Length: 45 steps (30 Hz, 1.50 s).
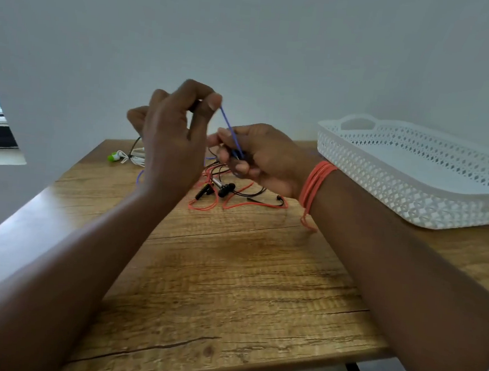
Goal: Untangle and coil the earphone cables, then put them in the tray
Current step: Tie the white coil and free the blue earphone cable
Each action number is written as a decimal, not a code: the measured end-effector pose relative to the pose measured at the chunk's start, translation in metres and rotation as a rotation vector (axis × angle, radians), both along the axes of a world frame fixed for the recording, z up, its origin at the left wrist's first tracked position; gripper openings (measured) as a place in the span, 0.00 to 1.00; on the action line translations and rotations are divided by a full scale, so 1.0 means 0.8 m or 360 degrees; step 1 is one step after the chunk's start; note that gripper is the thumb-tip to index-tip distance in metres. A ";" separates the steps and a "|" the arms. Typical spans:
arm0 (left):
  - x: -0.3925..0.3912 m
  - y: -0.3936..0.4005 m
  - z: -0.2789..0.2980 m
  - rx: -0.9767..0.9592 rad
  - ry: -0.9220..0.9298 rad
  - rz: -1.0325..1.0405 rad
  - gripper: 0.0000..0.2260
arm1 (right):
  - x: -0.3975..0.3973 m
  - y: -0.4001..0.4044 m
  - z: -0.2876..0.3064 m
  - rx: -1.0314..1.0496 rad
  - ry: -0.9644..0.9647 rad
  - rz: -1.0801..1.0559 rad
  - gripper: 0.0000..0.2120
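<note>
From my seat I see the wooden table bare along its near edge, with both forearms reaching in over it. On the right wrist sits a stack of orange bands. Past that, my right hand is curled round the blue cable, thumb and fingers closed on a small gathered bunch of it. The cable runs taut up and leftward to my left hand, held higher, which pinches the strand between thumb and forefinger; its other fingers are loosely bent. Just beneath and beyond the hands, near the middle of the table, lies a red and black cable tangle with black earbuds and plugs, resting on the wood. Farther toward the far left corner sits a white earphone bundle with a green bud. Along the far right edge stands the white lattice tray, with none of the cables in it.
</note>
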<state>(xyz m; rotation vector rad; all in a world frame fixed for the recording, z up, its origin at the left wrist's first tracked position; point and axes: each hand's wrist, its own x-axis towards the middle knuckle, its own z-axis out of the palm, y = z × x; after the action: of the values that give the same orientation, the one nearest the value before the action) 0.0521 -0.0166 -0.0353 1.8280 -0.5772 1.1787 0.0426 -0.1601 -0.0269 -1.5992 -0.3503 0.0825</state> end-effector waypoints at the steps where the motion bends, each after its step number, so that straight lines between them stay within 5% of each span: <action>1: 0.003 0.005 0.001 -0.0033 0.0015 0.0026 0.11 | -0.001 0.006 0.002 0.0087 0.0007 0.0088 0.12; 13: 0.029 0.020 0.005 0.0018 0.0435 -0.0204 0.12 | -0.006 -0.006 0.016 0.0314 0.0171 0.0425 0.14; 17: 0.026 0.013 -0.003 0.0248 0.0698 -0.0272 0.16 | -0.007 -0.003 0.023 0.0835 0.0147 0.0438 0.13; 21: 0.005 -0.012 -0.013 0.0579 0.0776 -0.0476 0.16 | -0.001 -0.006 0.026 0.1340 -0.0129 0.0088 0.09; 23: -0.005 -0.022 -0.013 0.0788 0.0701 -0.0508 0.14 | 0.006 -0.013 0.020 0.1069 -0.0336 -0.0308 0.07; 26: -0.011 -0.025 -0.006 0.0989 0.0546 -0.0343 0.11 | 0.017 -0.028 0.011 0.0078 -0.0761 -0.0948 0.09; 29: -0.005 -0.012 0.005 0.0965 0.0400 0.0003 0.09 | 0.017 -0.028 0.005 -0.0939 -0.0868 -0.0903 0.10; 31: 0.003 0.000 0.008 0.0916 0.0332 0.0136 0.11 | 0.014 -0.021 0.003 -0.1144 -0.0701 -0.0720 0.11; 36: 0.012 0.009 0.005 0.0866 0.0326 0.0227 0.18 | -0.004 -0.032 0.021 -0.0470 0.0083 -0.0184 0.14; 41: 0.012 0.008 0.007 0.0781 0.0389 0.0147 0.20 | -0.009 -0.056 0.027 -0.0344 0.0268 0.0266 0.18; 45: 0.018 0.013 0.005 0.0528 0.0424 -0.0136 0.19 | -0.006 -0.056 0.031 0.0507 0.0275 0.0655 0.15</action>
<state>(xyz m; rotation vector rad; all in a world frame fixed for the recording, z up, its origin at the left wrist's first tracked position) 0.0666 -0.0063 -0.0315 2.1732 -0.7195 0.7987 0.0376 -0.2049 -0.0024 -1.1777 -0.5256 0.4557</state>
